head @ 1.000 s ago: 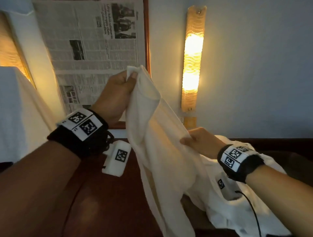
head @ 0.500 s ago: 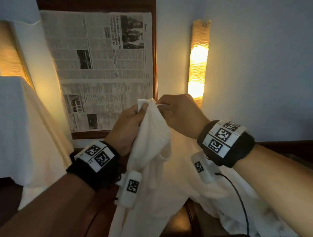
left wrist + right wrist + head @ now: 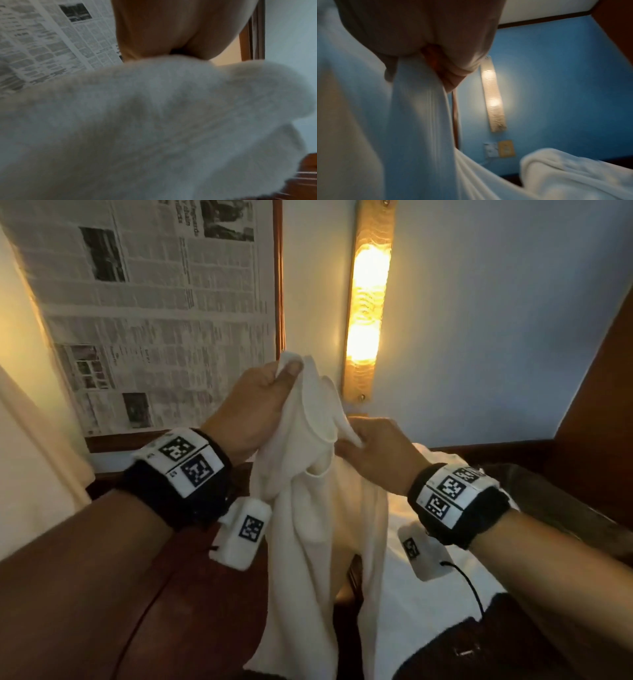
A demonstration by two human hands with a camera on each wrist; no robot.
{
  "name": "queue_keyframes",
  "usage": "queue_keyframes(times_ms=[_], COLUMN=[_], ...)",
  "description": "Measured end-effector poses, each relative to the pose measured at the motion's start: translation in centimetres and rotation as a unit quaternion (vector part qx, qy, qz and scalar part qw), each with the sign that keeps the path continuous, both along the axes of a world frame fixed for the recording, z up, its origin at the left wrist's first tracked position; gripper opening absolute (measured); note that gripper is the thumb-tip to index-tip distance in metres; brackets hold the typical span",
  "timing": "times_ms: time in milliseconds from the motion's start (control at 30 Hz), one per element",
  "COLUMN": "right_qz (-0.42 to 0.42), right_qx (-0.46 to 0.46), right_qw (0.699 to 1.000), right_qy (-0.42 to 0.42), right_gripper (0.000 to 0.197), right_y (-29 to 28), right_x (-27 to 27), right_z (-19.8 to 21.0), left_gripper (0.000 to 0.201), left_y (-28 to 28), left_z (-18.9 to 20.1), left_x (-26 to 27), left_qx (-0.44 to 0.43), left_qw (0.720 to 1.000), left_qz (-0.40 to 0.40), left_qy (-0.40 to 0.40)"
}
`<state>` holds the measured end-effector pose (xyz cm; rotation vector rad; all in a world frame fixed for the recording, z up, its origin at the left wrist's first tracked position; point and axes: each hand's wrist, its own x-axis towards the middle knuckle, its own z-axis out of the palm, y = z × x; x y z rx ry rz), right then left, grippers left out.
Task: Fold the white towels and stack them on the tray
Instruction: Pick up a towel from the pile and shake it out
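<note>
Head view: left hand pinches towel corner, thumb on top; right hand pinches next edge fold just beside. Towel hangs mid-air between hands, limp, bunched. Judging: light, soft, no stiffness, so take by corners, spread apart. Around: more white cloth heaped below right wrist, newspaper on wall, lamp, dark wood surface. Tray not seen.

The right hand pinches a hanging white cloth towel; behind, a long glowing wall lamp on the blue wall.
</note>
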<state>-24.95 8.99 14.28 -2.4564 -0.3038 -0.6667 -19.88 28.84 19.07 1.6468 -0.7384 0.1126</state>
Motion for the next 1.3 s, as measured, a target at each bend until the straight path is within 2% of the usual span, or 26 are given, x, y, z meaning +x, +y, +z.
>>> queue_keyframes(times_ms=[67, 167, 267, 367, 467, 533, 633, 800, 933, 1100, 1200, 1300], right_qz=[-0.053, -0.116, -0.137, -0.142, -0.101, -0.052, -0.022, -0.003, -0.014, 0.062, 0.010, 0.012], right_qx=[0.002, -0.010, 0.033, 0.059, -0.069, -0.137, -0.159, -0.050, -0.032, -0.029, -0.079, -0.077], right_qw=[0.997, 0.986, 0.984, 0.987, 0.988, 0.977, 0.971, 0.986, 0.995, 0.996, 0.983, 0.976], right_qy=[0.057, 0.123, 0.112, 0.042, -0.090, -0.154, -0.179, -0.158, -0.093, 0.048, 0.164, 0.205], right_gripper=[0.029, 0.021, 0.017, 0.020, 0.029, 0.025, 0.018, 0.019, 0.022, 0.028, 0.031, 0.033], right_y=[-2.0, -5.6, -7.7, -6.9, -3.6, -1.0, 2.5, 5.9, 6.2, 6.8, 6.0, 4.2], right_x=[-0.3, -0.7, -0.8, -0.2, 0.2, 0.0, -0.9, -2.6, -3.5, -5.4, -5.2, -4.7], right_z=[-2.5, -6.1, -7.4, -5.6, -1.7, 1.4, 5.0, 7.2, 6.8, 4.1, 0.5, -4.0], left_gripper=[0.040, 0.042, 0.047, 0.036, 0.034, 0.036, 0.036, 0.032, 0.033, 0.031, 0.033, 0.038], left_y=[1.1, 3.1, 4.6, 5.4, 5.3, 5.0, 4.6, 4.6, 4.5, 4.8, 5.6, 7.2], left_z=[0.1, 0.3, 0.4, 0.3, -0.1, -0.5, -0.8, -1.3, -1.8, -1.0, -0.8, -0.4], left_x=[0.4, 0.7, 0.4, -0.5, -1.6, -2.3, -2.8, -2.6, -3.1, -3.8, -3.9, -3.7], left_qx=[-0.026, -0.051, -0.049, -0.015, 0.034, 0.041, -0.006, -0.091, -0.062, -0.062, -0.056, -0.058], left_qw=[1.000, 0.998, 0.998, 0.999, 0.998, 0.998, 0.999, 0.990, 0.993, 0.998, 0.998, 0.998], left_qz=[0.009, 0.037, 0.032, 0.021, 0.001, -0.006, -0.025, -0.067, -0.067, 0.008, 0.005, 0.016], left_qy=[0.011, 0.016, 0.020, 0.041, 0.050, 0.042, 0.042, 0.081, 0.081, 0.015, -0.019, -0.035])
